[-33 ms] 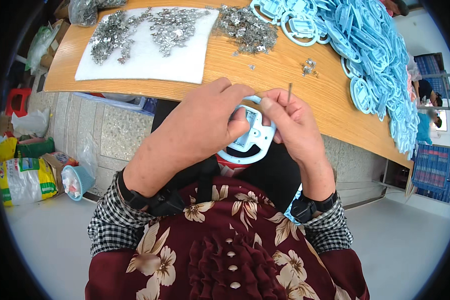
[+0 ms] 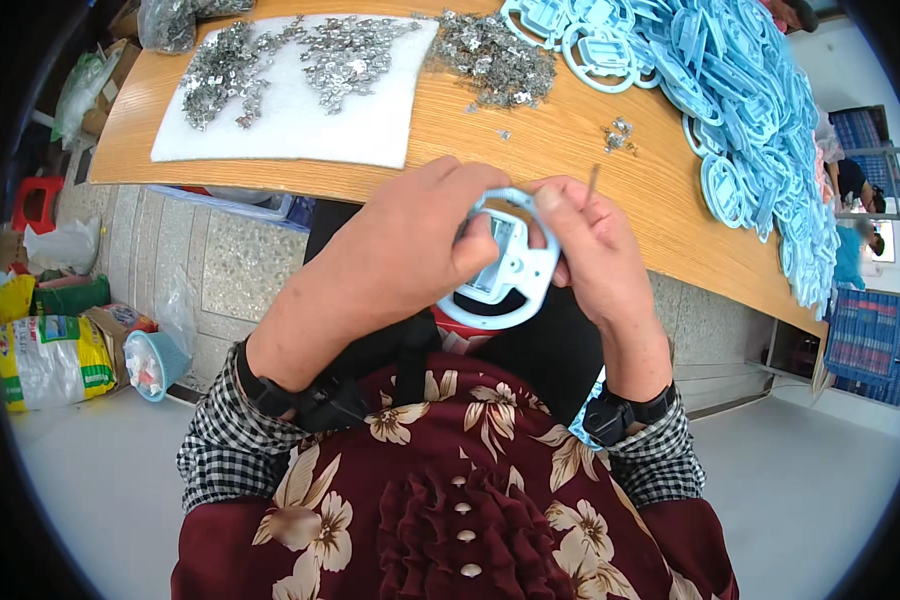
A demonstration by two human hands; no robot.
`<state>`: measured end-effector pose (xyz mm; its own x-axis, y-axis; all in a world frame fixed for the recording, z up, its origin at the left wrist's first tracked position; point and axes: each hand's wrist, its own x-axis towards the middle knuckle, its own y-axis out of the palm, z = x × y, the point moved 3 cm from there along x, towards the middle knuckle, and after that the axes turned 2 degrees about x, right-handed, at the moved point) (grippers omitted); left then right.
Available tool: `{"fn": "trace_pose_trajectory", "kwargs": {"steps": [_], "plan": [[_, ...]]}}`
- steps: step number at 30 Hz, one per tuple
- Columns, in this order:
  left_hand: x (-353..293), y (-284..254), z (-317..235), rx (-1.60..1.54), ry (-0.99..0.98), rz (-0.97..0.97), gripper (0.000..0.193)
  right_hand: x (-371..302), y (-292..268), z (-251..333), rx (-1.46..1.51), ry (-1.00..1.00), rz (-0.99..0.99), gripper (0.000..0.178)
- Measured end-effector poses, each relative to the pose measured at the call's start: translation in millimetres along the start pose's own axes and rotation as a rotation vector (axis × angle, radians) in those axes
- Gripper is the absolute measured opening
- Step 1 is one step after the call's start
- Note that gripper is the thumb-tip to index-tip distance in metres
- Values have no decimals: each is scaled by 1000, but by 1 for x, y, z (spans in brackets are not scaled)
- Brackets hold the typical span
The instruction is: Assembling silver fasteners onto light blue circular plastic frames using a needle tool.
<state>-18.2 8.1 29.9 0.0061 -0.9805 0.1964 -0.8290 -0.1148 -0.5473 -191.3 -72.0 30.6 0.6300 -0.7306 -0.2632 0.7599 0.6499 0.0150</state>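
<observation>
Pinching a pale blue plastic wheel-shaped piece (image 2: pixel 518 265) with the left hand (image 2: pixel 400 235), thumb over the middle and fingers at the upper left rim. Pinching the upper right rim too with the right hand (image 2: pixel 598 250), thumb in front. Also holding a thin metal stick (image 2: pixel 593 186) in the right hand, pointing up, a bit blurry. All held over the lap, just in front of the near edge of a light brown wood-grain bench (image 2: pixel 470 155).

On the bench, at the left, a flat white sheet (image 2: pixel 280 142) with heaps of tiny shiny metal bits (image 2: pixel 345 62) on top. Just beside the sheet, a dark pile of silver metal bits (image 2: pixel 495 62) right on the wood. Nearer the right hand, a very small metal heap (image 2: pixel 620 136). Along the right side, a great big pile of pale blue plastic pieces (image 2: pixel 735 85).

Down on the grey speckled floor (image 2: pixel 240 265), off to the left, a red plastic stool (image 2: pixel 37 202) and a light blue basket (image 2: pixel 164 362). Far right, tall stacks of blue crates (image 2: pixel 865 335).
</observation>
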Motion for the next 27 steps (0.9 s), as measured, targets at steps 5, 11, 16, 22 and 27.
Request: {"fn": "trace_pose_trajectory", "kwargs": {"steps": [5, 11, 16, 22, 27], "plan": [[-7, 8, 29, -942, -417, 169, 35, 1, -1, 6, 68, -105, -42, 27], [-12, 27, 36, -1266, -383, 115, 47, 3, 14, -2, -57, -301, -65, 20], [-12, 25, 37, -1346, -391, 117, 48, 2, 6, -11, -192, -329, -117, 19], [-5, 22, 36, -972, -450, -135, 34, -2, 0, -14, -36, -257, -221, 19], [12, 5, 26, -395, -339, -111, 39, -5, -19, -5, -215, -295, -247, 13]]}}
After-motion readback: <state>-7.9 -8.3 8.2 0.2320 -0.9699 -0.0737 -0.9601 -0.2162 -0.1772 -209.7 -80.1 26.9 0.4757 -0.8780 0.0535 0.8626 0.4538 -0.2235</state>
